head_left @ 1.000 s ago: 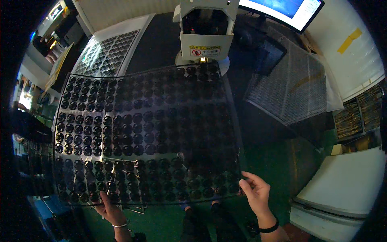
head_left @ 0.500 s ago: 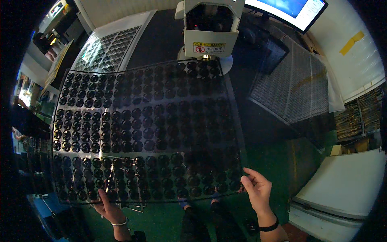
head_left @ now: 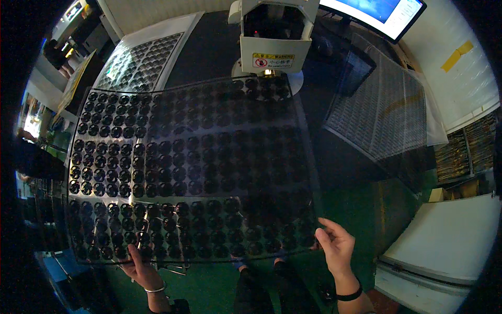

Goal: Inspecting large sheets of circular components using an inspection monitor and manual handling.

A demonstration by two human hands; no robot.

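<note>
A large, thin see-through sheet with rows of dark round shapes (head_left: 179, 159) spreads across the middle of the view. Its far edge reaches under the head of a white machine (head_left: 272, 54), beside a small light. My left hand (head_left: 141, 271) grips the near edge towards the left, thumb on top and the other fingers hidden below. At the near right corner, my right hand (head_left: 337, 246) pinches the sheet's side edge between thumb and forefinger. The floor and my legs show through and below the sheet.
A lit monitor (head_left: 374, 15) stands at the back right, near a dark keyboard (head_left: 353, 70). Patterned sheets lie on the dark table: one at back left (head_left: 138, 63), another at right (head_left: 387, 115). A white cabinet (head_left: 444, 235) stands lower right. A person (head_left: 57, 55) is far left.
The sheet's right side and my right hand have shifted slightly to the right in the picture. My left hand has stayed nearly in place; both grips look the same.
</note>
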